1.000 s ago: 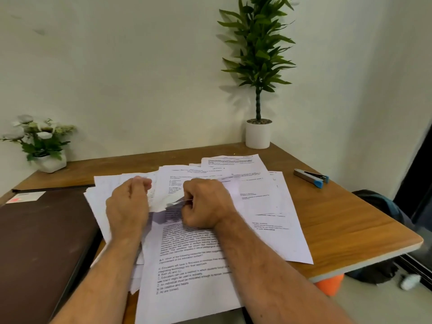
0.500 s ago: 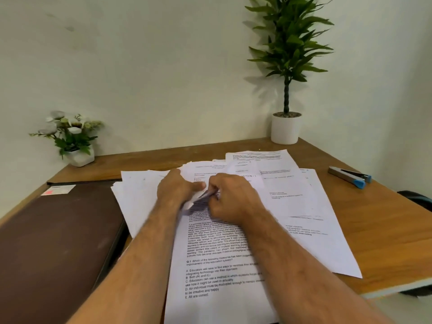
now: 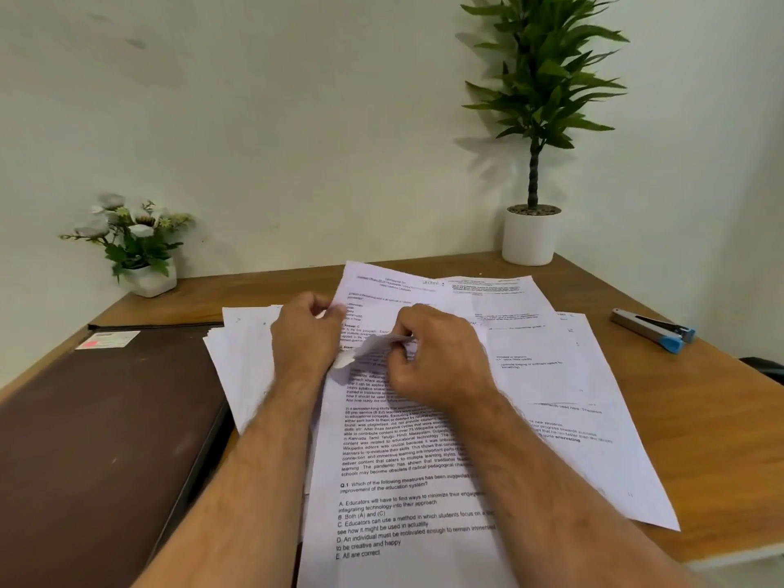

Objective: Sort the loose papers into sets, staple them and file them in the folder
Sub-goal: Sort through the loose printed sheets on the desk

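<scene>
Lifted higher now, a sheet point(image 3: 382, 290) pinched by left hand point(image 3: 303, 333); right hand point(image 3: 432, 362) pinches its folded corner

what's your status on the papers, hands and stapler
Left hand pinches a lifted sheet; right hand pinches a curled corner. Papers unsorted. Stapler untouched, folder shut. Nothing in the way.

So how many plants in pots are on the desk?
2. A tall leafy plant in a round white pot stands at the back right corner. A small flowering plant in a white pot sits at the back left, by the wall. Nothing seems hidden.
</scene>
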The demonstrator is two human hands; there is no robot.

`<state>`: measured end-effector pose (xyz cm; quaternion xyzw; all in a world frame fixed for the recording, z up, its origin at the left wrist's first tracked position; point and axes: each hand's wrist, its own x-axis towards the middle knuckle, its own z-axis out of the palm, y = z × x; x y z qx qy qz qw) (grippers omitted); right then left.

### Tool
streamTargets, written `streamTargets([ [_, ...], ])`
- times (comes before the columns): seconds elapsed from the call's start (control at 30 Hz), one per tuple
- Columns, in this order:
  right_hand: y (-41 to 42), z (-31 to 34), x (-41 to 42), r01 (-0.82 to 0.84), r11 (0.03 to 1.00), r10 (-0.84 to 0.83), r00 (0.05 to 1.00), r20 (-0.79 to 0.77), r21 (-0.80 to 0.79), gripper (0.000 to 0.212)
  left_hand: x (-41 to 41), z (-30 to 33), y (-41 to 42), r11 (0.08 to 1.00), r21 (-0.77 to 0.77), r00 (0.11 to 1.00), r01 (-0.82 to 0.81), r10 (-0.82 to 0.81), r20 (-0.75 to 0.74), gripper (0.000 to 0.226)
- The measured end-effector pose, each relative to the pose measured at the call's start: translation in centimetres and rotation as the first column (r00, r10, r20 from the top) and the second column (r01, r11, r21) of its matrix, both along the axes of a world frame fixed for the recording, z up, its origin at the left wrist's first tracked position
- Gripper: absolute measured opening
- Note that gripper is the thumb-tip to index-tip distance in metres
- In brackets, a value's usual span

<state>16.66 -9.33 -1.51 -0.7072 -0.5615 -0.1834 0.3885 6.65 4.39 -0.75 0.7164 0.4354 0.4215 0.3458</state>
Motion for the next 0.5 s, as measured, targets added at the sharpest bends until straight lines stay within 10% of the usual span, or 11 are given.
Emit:
streamTargets([
  [0.2,-0.6,0.0,0.5,-0.031,1.0,0.031,0.997,-0.074,0.002,0.005,-0.6,0.3,-1.1,0.817,-0.263,0.855,0.513,-0.46,0.239,0.014],
  [0.27,-0.5,-0.1,0.7,-0.096,0.993,0.088,0.989,-0.117,-0.063,0.002,-0.9,0.0,-1.0,0.74,-0.301,0.798,0.602,-0.535,0.278,0.047],
  [0.5,-0.8,-0.1,0.5,-0.118,0.974,0.107,0.992,-0.067,-0.194,0.001,-0.5,-0.4,1.2,0.988,-0.099,0.992,0.115,-0.12,-0.048,0.025],
])
